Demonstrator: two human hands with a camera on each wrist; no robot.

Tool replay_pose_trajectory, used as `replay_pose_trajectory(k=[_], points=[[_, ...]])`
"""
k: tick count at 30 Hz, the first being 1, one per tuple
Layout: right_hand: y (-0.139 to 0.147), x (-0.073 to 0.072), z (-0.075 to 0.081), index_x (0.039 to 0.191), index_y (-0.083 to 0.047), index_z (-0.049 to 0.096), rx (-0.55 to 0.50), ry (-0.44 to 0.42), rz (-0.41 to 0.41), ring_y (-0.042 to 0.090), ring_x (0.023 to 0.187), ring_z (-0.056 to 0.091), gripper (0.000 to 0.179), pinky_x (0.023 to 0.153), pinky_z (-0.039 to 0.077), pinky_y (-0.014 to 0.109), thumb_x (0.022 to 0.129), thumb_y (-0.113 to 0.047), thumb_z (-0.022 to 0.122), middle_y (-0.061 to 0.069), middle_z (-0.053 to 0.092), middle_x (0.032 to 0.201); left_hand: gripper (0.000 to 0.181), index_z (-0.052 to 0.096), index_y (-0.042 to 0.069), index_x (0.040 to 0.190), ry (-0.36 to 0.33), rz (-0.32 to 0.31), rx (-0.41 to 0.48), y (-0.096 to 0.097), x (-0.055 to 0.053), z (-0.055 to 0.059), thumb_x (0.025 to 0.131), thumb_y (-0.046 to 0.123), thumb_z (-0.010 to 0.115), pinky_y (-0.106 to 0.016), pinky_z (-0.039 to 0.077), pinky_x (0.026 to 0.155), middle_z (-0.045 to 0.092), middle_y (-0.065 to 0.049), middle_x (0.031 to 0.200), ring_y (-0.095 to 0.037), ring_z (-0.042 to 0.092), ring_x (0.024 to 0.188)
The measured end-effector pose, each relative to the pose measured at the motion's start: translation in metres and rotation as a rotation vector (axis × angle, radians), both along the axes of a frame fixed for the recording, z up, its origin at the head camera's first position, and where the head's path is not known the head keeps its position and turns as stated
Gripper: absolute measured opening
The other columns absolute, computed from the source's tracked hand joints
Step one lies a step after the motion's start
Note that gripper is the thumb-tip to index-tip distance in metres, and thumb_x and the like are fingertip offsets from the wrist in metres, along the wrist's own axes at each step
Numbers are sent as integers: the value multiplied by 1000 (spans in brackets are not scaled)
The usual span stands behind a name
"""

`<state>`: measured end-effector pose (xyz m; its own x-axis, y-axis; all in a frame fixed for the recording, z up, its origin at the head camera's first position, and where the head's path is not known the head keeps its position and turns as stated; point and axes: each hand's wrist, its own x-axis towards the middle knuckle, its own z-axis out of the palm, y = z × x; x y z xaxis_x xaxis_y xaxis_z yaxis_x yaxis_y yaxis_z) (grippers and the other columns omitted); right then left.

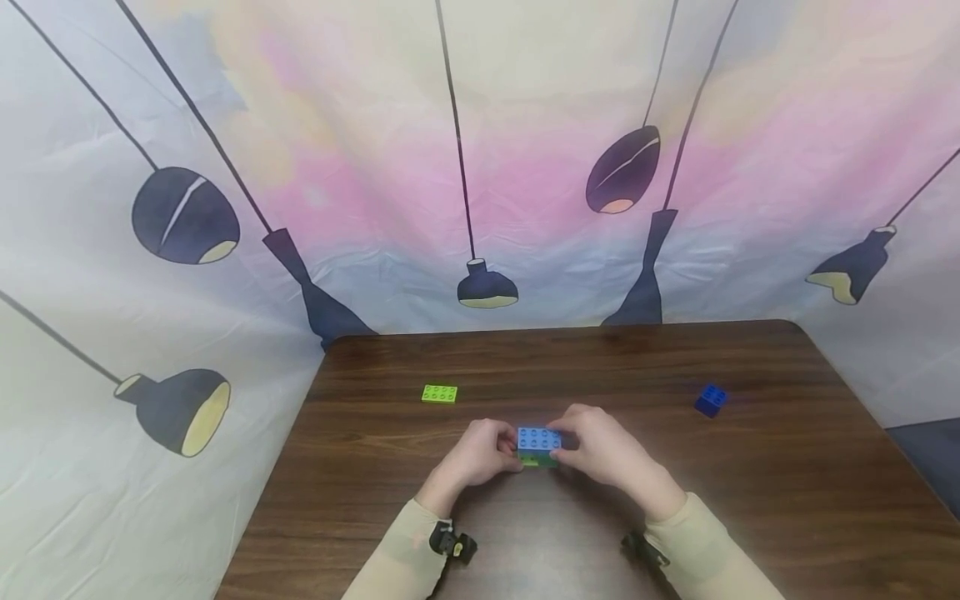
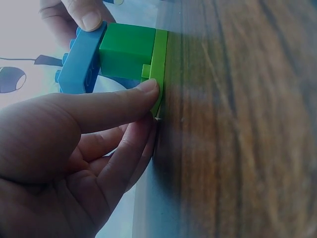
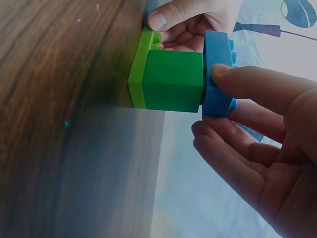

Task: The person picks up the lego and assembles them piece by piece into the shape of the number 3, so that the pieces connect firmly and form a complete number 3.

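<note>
At the middle of the table, both hands are on a small stack of toy building bricks. At its bottom is a flat lime green plate (image 3: pixel 137 79), low against the table top, and my left hand (image 1: pixel 480 454) pinches its end between thumb and fingers. A dark green brick (image 3: pixel 173 82) stands on the plate near the right end. On top lies a light blue brick (image 1: pixel 538 437), slightly tilted against the green one in the left wrist view. My right hand (image 1: pixel 603 446) grips this blue brick, the thumb on its near side and fingers on the far side.
Farther back on the brown wooden table (image 1: pixel 360 467) lies a second lime green plate (image 1: pixel 439 394), to the left. A dark blue brick (image 1: pixel 711 400) sits off to the right. Behind the table's back edge hangs a cloth (image 1: pixel 405 167) printed with lamps.
</note>
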<state>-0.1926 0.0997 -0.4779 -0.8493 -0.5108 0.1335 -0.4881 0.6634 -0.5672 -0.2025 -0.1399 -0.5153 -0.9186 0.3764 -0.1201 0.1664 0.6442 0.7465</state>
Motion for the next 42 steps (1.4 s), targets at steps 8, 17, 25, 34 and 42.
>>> replay_pose_trajectory(k=[8, 17, 25, 34, 42], points=[[-4, 3, 1, 116, -7, 81, 41, 5, -18, 11, 82, 62, 31, 73, 54, 29, 87, -14, 90, -3, 69, 97, 23, 72, 4, 96, 3, -1, 5, -2, 2, 0, 81, 1, 90, -28, 54, 66, 66, 3, 79, -11, 63, 73], [-4, 5, 1, 118, -5, 80, 81, 60, -16, 9, 81, 61, 33, 73, 55, 30, 88, -16, 89, -1, 68, 99, 23, 72, 3, 95, 14, -12, 19, 1, 2, 2, 80, -2, 90, -28, 54, 65, 66, 1, 79, -11, 63, 72], [-3, 6, -2, 125, -10, 76, 56, 56, -17, 14, 95, 69, 38, 84, 59, 40, 89, -14, 89, -1, 71, 108, 23, 72, 4, 94, 7, -14, 12, 1, 0, 2, 80, -1, 90, -28, 54, 65, 66, 1, 79, -11, 63, 72], [6, 2, -1, 120, -15, 80, 38, 18, -22, 14, 100, 69, 34, 88, 59, 40, 87, -15, 90, -5, 73, 108, 25, 74, 4, 99, -6, -11, 11, 1, -1, 2, 81, 1, 90, -28, 54, 69, 67, 2, 82, -11, 64, 76], [4, 1, -4, 122, -12, 80, -5, 24, 12, 16, 103, 70, 35, 89, 59, 40, 89, -13, 88, -1, 74, 112, 25, 72, 3, 96, 4, -13, 12, 1, 1, 2, 80, -1, 91, -29, 54, 67, 67, 1, 81, -12, 63, 75]])
